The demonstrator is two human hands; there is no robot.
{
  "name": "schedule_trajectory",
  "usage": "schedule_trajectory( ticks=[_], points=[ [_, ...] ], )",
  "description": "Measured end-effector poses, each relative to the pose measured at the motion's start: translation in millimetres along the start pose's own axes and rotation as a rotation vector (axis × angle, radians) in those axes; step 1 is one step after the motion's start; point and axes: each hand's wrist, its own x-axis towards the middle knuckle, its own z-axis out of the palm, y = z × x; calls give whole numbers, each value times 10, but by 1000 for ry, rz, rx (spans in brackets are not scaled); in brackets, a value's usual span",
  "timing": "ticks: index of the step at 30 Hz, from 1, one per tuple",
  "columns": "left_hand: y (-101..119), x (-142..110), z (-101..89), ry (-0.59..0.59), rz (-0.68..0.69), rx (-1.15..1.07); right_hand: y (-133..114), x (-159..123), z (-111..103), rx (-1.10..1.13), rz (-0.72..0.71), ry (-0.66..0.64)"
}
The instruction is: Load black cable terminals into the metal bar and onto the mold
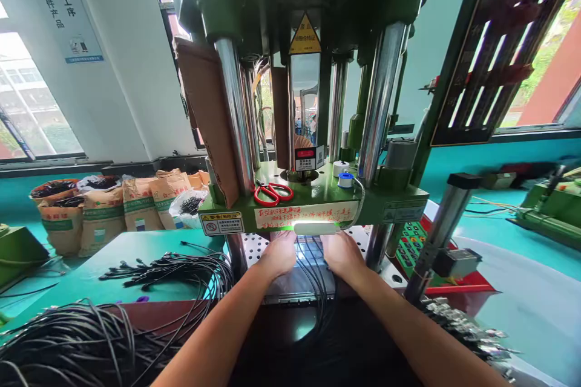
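Both of my hands reach in under the green press (385, 193), above a metal mould plate (285, 297). My left hand (278, 255) is at the plate's left side and my right hand (342, 254) at its right side. The front edge of the press and the lamp (318, 228) hide the fingers of both, so I cannot see whether they grip anything. Between the hands several thin black cables (318, 272) run out over the plate and hang down its front edge. The cables' far ends are hidden under the press.
Red-handled scissors (273, 193) and a blue-and-white tape spool (345, 179) lie on the press ledge. Black cable bundles (177, 269) fill the left side. Cables with metal connectors (472, 329) lie at right, near a control panel (413, 248) and a dark-capped post (447, 224).
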Motion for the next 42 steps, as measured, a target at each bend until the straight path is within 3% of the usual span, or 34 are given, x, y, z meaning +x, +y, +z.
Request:
schedule_trajectory(
  ticks=[4, 9, 19, 24, 30, 34, 42],
  points=[
    [233, 113, 12, -17, 57, -24, 159, -84, 69, 2, 33, 2],
    [402, 163, 64, -46, 80, -21, 115, -48, 163, 31, 1, -52],
    [356, 221, 147, -92, -24, -9, 131, 76, 351, 29, -32, -106],
    [329, 279, 125, -115, -50, -6, 117, 80, 306, -2, -82, -92],
    [319, 29, -30, -30, -102, 48, 178, 53, 139, -4, -105, 16],
    [262, -171, 19, 4, -174, 88, 119, -40, 153, 28, -229, 46],
    [292, -121, 151, 40, -266, 109, -3, -60, 188, 58, -279, 14]
  ],
)
